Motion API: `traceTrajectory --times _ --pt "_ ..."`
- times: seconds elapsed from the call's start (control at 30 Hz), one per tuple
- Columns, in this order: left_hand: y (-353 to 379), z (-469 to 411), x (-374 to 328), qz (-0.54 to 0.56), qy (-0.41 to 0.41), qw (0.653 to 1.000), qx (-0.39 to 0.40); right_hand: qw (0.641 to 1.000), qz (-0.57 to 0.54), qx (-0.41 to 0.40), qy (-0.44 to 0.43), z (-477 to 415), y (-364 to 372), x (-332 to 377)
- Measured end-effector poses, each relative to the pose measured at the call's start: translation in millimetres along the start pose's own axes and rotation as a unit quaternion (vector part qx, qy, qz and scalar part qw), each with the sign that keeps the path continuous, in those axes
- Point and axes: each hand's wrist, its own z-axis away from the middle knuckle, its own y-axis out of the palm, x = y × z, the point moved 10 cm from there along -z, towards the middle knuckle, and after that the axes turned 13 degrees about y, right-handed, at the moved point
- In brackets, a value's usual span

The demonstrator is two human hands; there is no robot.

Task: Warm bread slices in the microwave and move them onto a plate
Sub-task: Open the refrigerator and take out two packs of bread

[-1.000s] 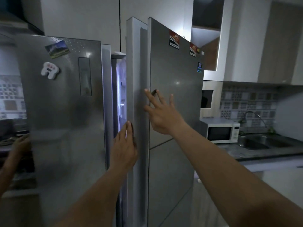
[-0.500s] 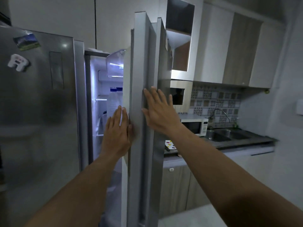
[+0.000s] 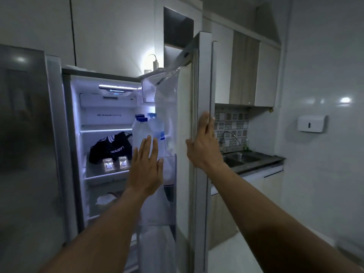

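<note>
The right fridge door [image 3: 202, 79] stands wide open, edge toward me. My right hand [image 3: 202, 142] grips that door edge at mid height, fingers wrapped round its far side. My left hand [image 3: 146, 166] is raised with straight fingers in front of the door's inner shelf, by the water bottles [image 3: 146, 133]; whether it touches the shelf I cannot tell. The lit fridge interior [image 3: 106, 119] shows a black bag [image 3: 110, 147] and two small clear containers [image 3: 115, 163] on a shelf. No bread, plate or microwave is in view.
The shut left fridge door [image 3: 27, 134] fills the left side. Right of the open door are a sink with tap [image 3: 239, 157], a tiled backsplash, upper cabinets [image 3: 246, 69] and a white wall dispenser [image 3: 311, 123].
The right fridge door has swung from nearly shut to wide open. My right hand went from flat on its front to gripping its edge. The microwave has dropped out of view behind the door.
</note>
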Motion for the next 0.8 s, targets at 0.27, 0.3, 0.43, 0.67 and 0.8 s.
traceTrajectory --times 0.27,0.3,0.43,0.67,0.8 --pt "33 -4 -53 0.058 0.106 0.993 -0.013 0.986 0.135 -0.055 0.079 2 -13 -47" --pt "36 -6 -60 0.071 0.115 0.991 -0.016 0.983 0.154 -0.058 0.082 5 -9 -50" --pt "54 -6 -67 0.143 0.098 0.985 -0.025 0.973 0.202 -0.015 0.109 11 12 -69" --pt "112 -14 -52 0.188 0.057 0.979 0.054 0.972 0.126 0.081 0.179 12 26 -122" --pt "138 -36 -55 0.176 0.052 0.979 0.087 0.969 0.141 0.065 0.192 -3 17 -150"
